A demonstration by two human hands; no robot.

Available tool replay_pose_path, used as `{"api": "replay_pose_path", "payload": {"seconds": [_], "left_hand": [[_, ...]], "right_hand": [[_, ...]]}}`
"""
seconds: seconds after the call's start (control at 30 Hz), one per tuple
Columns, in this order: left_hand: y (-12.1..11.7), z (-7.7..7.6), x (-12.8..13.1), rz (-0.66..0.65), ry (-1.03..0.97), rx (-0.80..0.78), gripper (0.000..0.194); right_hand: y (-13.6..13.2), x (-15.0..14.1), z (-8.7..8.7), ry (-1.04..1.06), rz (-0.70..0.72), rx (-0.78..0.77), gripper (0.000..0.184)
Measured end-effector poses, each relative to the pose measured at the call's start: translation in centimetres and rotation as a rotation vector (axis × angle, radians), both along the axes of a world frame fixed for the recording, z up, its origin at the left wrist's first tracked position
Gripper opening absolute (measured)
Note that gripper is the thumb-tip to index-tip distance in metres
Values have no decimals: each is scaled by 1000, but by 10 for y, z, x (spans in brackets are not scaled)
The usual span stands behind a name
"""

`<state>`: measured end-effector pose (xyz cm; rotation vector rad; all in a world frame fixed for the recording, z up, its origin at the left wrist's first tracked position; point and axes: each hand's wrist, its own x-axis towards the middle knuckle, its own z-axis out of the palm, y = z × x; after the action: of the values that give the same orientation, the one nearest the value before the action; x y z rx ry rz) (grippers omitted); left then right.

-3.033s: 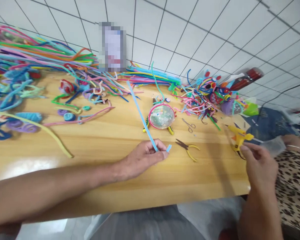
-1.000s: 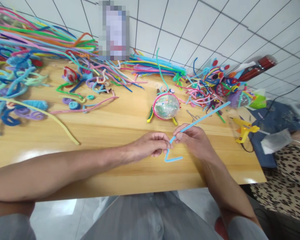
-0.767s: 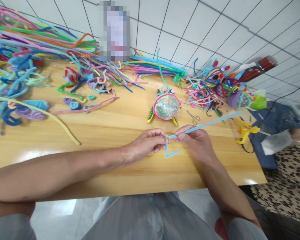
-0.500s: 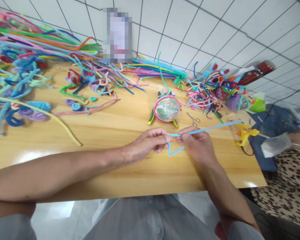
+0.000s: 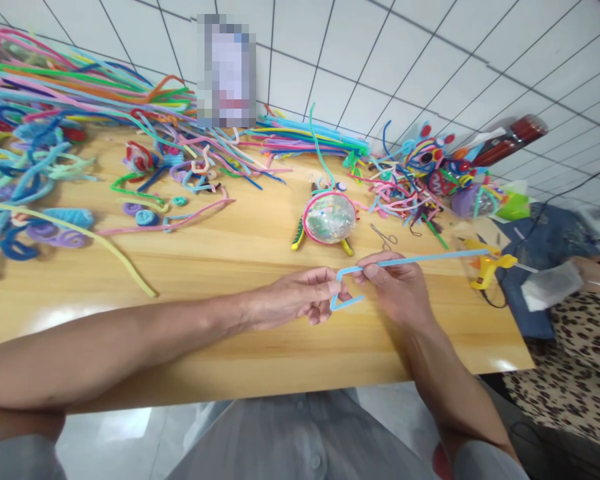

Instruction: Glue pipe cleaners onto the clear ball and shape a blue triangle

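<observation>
A light blue pipe cleaner is held between both hands above the wooden table. Its left end is bent at two corners into an open hook, and the long straight part runs off to the right. My left hand pinches the short upright side of the bend. With thumb and fingers, my right hand grips the straight part just right of the upper corner. Beyond the hands sits a clear, egg-like ball with a pink rim, yellow-tipped dark legs and a green stem.
Small scissors lie right of the ball. A yellow glue gun is near the right edge, beside another person's hand. Pipe cleaner bundles line the wall; curled pieces crowd the left. Decorated figures stand back right.
My left hand has moved from the top of the pipe cleaner down to its upright side. The upper corner now shows uncovered. The whole view has shifted slightly.
</observation>
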<state>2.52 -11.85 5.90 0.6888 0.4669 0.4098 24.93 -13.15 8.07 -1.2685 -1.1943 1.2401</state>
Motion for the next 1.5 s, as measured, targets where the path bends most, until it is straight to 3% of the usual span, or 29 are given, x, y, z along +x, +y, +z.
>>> {"api": "replay_pose_path", "payload": {"seconds": [0.17, 0.47, 0.97, 1.27, 1.5], "left_hand": [[-1, -1, 1, -16, -12, 6, 56], [0, 8, 3, 125, -26, 3, 58], [0, -1, 7, 174, -14, 43, 58], [1, -4, 7, 193, -2, 14, 56], [2, -6, 6, 187, 11, -8, 56]], "right_hand": [[-2, 2, 0, -20, -19, 11, 25], [-4, -1, 0, 14, -2, 50, 26], [-7, -12, -5, 86, 27, 2, 31], [-8, -21, -7, 166, -63, 40, 20], [-8, -19, -8, 99, -9, 36, 22]]}}
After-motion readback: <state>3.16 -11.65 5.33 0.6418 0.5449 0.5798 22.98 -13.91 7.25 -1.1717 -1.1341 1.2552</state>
